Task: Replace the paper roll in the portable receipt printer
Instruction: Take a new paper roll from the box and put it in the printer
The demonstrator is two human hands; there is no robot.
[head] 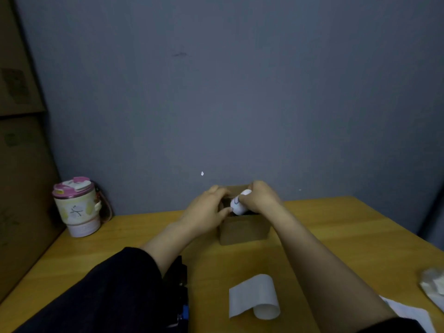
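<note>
A white paper roll [239, 204] sits in the right hand [260, 197], pinched by its fingers over a small cardboard box [245, 230]. The left hand [207, 209] grips the box's left edge. Nearer lies a curled paper strip [255, 296].

Storeroom corner: stacked cartons [19, 140], desk [96, 248].

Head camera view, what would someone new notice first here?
Both hands meet over a small cardboard box at the far middle of the wooden table, the right hand gripping a white paper roll, the left hand on the box's rim. A pink-lidded tumbler stands far left; a curled paper strip lies near.
</note>
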